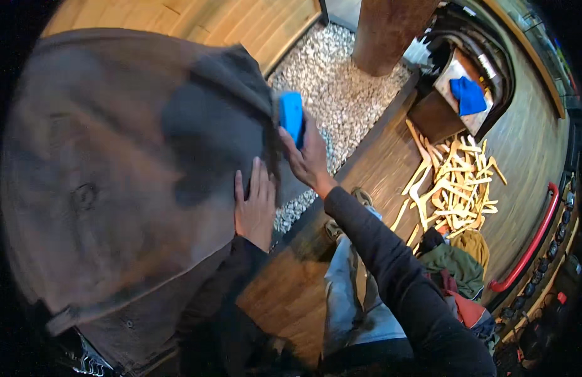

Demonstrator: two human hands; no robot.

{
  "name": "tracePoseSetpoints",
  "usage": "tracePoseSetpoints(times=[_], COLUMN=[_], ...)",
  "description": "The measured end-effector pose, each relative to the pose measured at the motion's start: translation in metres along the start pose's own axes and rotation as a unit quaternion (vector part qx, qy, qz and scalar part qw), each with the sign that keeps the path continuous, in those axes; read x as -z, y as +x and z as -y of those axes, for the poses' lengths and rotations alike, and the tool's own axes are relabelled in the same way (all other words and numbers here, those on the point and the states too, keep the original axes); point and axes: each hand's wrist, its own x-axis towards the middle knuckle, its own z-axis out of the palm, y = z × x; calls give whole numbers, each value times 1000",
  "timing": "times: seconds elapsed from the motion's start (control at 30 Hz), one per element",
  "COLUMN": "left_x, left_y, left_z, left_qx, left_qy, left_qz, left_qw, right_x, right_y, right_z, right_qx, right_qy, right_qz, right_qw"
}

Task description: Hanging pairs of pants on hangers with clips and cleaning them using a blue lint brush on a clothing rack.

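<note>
A wide sheet of dark brown fabric, which looks like a garment, fills the left side, with a dark shadow-like patch across its upper right. My left hand lies flat against its right edge, fingers stretched upward. Just above and to the right, my right hand grips a blue block that looks like a brush. Its left side is at the fabric's edge; I cannot tell whether they touch.
White pebbles surround a brown pillar ahead. Wooden hangers lie heaped on the floor at right, with piled clothes nearer. Beyond stands a dark container with a blue cloth. A red tube runs along the right.
</note>
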Motion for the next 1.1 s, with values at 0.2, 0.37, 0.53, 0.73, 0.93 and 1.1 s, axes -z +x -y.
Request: tracePoseSetpoints(times=[0.2,0.37,0.53,0.73,0.93,1.1], left_x=[-53,-58,-28,8,10,15], left_y=[-1,-6,-28,-11,-15,-13], left_z=[11,15,-1,-31,-30,-30], left_qx=[-59,-32,-31,-38,-32,-6], left_qy=[26,-57,-114,-203,-176,-210], left_qz=[121,68,63,48,69,67], left_qw=[991,996,991,977,981,975], right_x=[-53,-50,-91,-100,-28,-54], right_y=[-14,-27,6,-61,-62,-36], right_z=[-115,-209,-97,-246,-295,-185], right_qx=[79,-175,-50,-69,-204,-78], right_qy=[12,-102,162,-101,-138,36], right_qz=[39,69,52,192,128,64], right_qw=[996,977,984,974,961,994])
